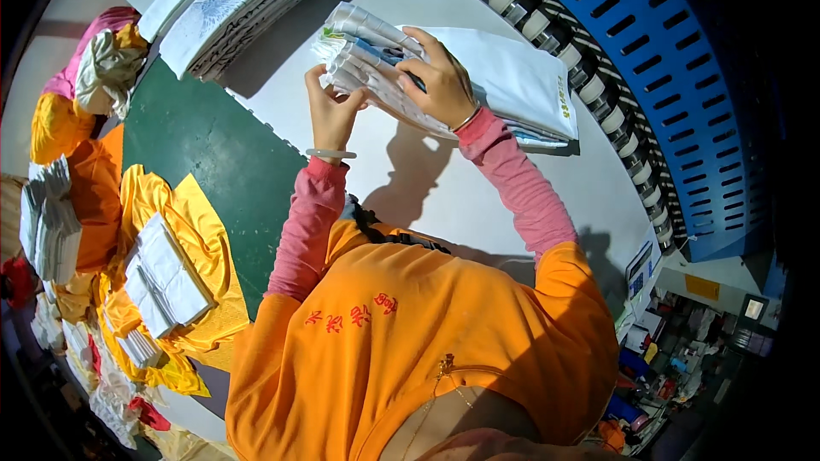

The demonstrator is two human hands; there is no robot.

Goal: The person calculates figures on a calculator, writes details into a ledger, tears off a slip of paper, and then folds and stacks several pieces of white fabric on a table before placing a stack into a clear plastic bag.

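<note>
A: Yellow cloth (pixel 201 239) lies at the far left, draped over the green table edge (pixel 205 145), with 1 small pile of white folded sheets (pixel 162 277) on it. Confirm?

B: Confirmed. Moving right, the left hand (pixel 329 111) grips the near corner of a bundle of folded white printed sheets (pixel 363 60), fingers closed on its edge.

A: And the right hand (pixel 444 81)?

B: It lies on top of the same bundle, fingers curled over it, clasping it. The bundle is held just above the white table top (pixel 444 179), over a flat white stack (pixel 521 77).

A: Further right?

B: A blue slotted panel (pixel 675 77) beside a roller track (pixel 589 90).
</note>
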